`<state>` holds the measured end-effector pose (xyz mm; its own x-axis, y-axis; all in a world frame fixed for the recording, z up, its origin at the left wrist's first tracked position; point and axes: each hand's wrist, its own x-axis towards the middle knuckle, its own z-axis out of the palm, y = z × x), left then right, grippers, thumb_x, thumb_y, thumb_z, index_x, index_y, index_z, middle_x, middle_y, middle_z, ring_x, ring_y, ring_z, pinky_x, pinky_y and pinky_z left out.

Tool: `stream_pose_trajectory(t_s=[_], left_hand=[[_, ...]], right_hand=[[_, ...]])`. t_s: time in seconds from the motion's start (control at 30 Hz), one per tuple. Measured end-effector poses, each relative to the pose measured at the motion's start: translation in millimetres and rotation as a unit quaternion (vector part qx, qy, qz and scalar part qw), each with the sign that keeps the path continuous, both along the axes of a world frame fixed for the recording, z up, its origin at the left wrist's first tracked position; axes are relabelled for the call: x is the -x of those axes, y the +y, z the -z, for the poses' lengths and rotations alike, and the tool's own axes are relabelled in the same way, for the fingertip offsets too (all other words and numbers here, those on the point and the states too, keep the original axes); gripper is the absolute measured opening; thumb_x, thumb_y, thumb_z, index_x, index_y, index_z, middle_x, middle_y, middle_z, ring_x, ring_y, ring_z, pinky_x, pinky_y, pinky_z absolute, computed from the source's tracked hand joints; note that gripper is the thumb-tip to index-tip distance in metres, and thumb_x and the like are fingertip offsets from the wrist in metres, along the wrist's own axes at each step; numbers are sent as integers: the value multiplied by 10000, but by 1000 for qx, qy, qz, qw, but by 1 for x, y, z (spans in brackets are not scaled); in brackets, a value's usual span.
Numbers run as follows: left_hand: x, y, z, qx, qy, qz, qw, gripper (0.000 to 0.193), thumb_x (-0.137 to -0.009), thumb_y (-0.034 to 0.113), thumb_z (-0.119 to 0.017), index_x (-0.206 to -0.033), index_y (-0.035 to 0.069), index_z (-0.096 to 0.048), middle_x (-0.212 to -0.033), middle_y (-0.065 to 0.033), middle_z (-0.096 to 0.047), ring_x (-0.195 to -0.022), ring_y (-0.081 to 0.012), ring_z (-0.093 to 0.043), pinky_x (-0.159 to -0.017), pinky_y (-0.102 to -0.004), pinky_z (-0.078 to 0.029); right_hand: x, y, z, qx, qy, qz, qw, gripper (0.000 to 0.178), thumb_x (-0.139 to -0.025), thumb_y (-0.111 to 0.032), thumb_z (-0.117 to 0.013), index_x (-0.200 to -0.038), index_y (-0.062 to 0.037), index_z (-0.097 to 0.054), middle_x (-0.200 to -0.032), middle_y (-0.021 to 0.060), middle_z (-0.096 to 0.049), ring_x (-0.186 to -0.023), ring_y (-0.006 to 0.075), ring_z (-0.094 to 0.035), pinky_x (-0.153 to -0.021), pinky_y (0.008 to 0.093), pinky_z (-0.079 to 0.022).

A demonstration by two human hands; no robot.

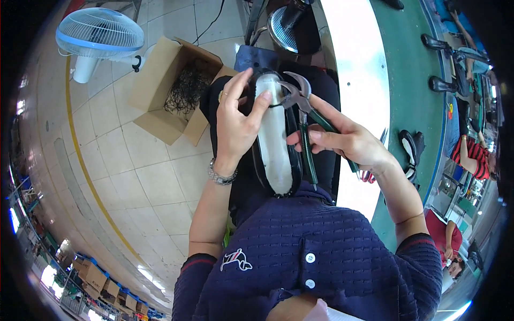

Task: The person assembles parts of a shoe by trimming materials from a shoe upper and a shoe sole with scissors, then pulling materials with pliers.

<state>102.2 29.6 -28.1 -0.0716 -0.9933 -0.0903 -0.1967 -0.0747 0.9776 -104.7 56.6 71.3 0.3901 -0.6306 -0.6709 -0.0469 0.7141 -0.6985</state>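
Note:
A black shoe upper rests lengthwise on my lap, its long whitish underside facing up. My left hand grips it near the far end, thumb pressed on the pale surface and fingers along the left edge. In my right hand is a pair of pincers with dark green handles and curved metal jaws. The handles are spread apart and the jaws gape beside the shoe's far right edge. A short dark strand lies across the pale underside by my thumb; I cannot tell what holds it.
On the left floor stand an open cardboard box of dark tangled scraps and a fan. A white bench runs along my right, beside a green conveyor carrying black shoes. Other people are beyond it.

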Motion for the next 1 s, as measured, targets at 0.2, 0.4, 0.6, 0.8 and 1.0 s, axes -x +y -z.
stream_pose_trajectory(t_s=[0.2, 0.4, 0.6, 0.8, 1.0], left_hand=[[0, -17, 5, 70, -19, -46, 996, 218, -831, 72, -665, -1032, -10, -685, -869, -125, -686, -758, -223, -660, -727, -294, -509], [-4, -15, -5, 46, -16, -18, 999, 194, -850, 29, -631, -1036, 7, -681, -973, -149, -698, -869, -245, -687, -772, -303, -521], [-11, -17, -1, 121, -37, 44, 991, 211, -852, -18, -606, -1047, 25, -674, -1047, -171, -688, -964, -252, -683, -802, -315, -532], [-12, -9, 8, 201, -127, 64, 969, 306, -792, -55, -626, -1077, 47, -673, -1149, -156, -657, -852, -270, -688, -747, -320, -542], [-13, -6, 8, 200, -133, 73, 968, 338, -784, -62, -626, -1101, 48, -664, -1151, -157, -655, -829, -262, -686, -725, -320, -542]], right_hand=[[-19, -22, 5, -48, 21, -13, 999, 645, -996, -135, -479, -1520, -89, -107, -939, 81, -616, -882, 143, -610, -801, 309, -503], [-20, -6, 19, 168, 170, -110, 965, 613, -985, -69, -464, -1508, -77, -145, -732, 81, -564, -615, 142, -572, -590, 299, -502], [-17, 0, 24, 227, 219, -148, 937, 615, -973, -61, -458, -1499, -73, -138, -724, 118, -633, -602, 226, -651, -578, 341, -539], [-17, 7, 24, 244, 251, -160, 923, 628, -953, -58, -490, -1484, -68, -157, -666, 163, -631, -540, 278, -645, -539, 370, -533], [-17, 11, 28, 258, 280, -171, 909, 637, -942, -65, -509, -1478, -69, -166, -661, 195, -620, -523, 298, -638, -493, 376, -505]])
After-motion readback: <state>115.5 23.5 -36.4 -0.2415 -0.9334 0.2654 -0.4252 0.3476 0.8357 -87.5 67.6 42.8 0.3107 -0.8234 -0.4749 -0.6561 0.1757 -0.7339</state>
